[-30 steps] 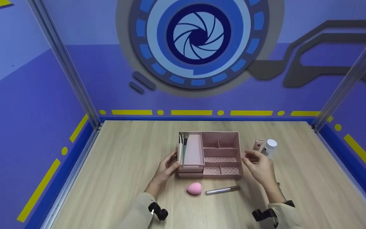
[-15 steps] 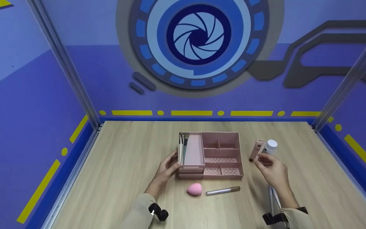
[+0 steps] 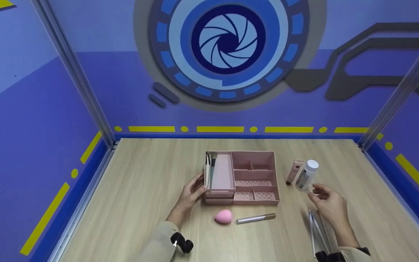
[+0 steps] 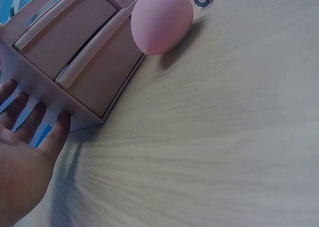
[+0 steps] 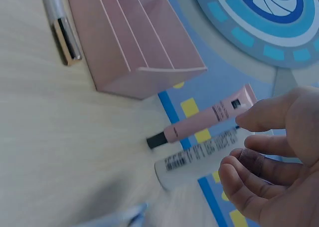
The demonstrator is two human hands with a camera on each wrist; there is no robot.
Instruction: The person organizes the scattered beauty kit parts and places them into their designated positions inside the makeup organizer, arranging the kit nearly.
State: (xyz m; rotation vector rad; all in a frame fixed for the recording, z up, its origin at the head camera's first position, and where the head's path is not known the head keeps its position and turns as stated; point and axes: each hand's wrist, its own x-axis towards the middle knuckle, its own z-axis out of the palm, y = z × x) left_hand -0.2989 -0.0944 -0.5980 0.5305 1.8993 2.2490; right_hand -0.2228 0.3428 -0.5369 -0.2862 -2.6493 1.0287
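Observation:
A pink desk organizer [image 3: 256, 203] with drawers and compartments stands mid-table. My left hand [image 3: 191, 192] rests against its left side, and the left wrist view shows the fingertips touching that wall. Makeup brushes [image 3: 210, 171] lie in its left top tray. To the right, my right hand [image 3: 331, 207] hovers with loosely bent fingers and holds nothing. Nearest it are a white-capped bottle [image 3: 307, 175] and a pink squeeze tube [image 3: 294, 173], both upright. Beneath that hand, slim pale rods [image 3: 312, 233] lie on the table, partly hidden by the wrist.
In front of the organizer lie a pink egg-shaped makeup sponge [image 3: 224, 217] and a silver pen-like tube [image 3: 256, 218]. Blue panels [image 3: 122, 87] wall in the wooden table [image 3: 151, 163] at the back and sides.
My right hand has moved away from the organizer's right side, rightward and toward me, past the tube and bottle, uncovering them and the pale rods. My left hand has stayed in place.

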